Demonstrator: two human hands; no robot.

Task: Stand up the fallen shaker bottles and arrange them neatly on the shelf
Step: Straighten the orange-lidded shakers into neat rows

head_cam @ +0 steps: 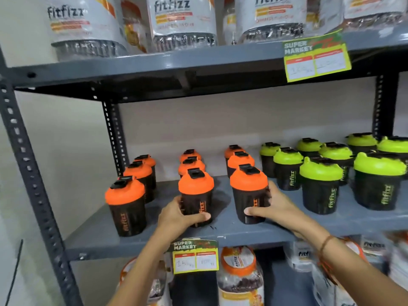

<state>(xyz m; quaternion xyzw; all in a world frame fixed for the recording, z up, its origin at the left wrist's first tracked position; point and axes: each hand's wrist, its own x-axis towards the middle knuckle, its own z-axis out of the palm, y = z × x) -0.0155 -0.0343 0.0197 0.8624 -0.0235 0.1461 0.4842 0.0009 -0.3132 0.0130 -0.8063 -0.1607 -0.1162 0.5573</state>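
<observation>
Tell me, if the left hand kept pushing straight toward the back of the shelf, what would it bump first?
The left hand already grips the front orange-lidded shaker bottle. Pushed on, that bottle would probably bump the orange-lidded bottle behind it; depth is unclear.

Bare grey metal shelf board (225,234) lies open along the front edge; wide lanes run back between the three columns of orange-lidded black shaker bottles (125,208); the green-lidded black shaker bottles (320,184) crowd the right side, gaps narrow; the upper grey shelf (154,69) caps headroom above the lids.
</observation>
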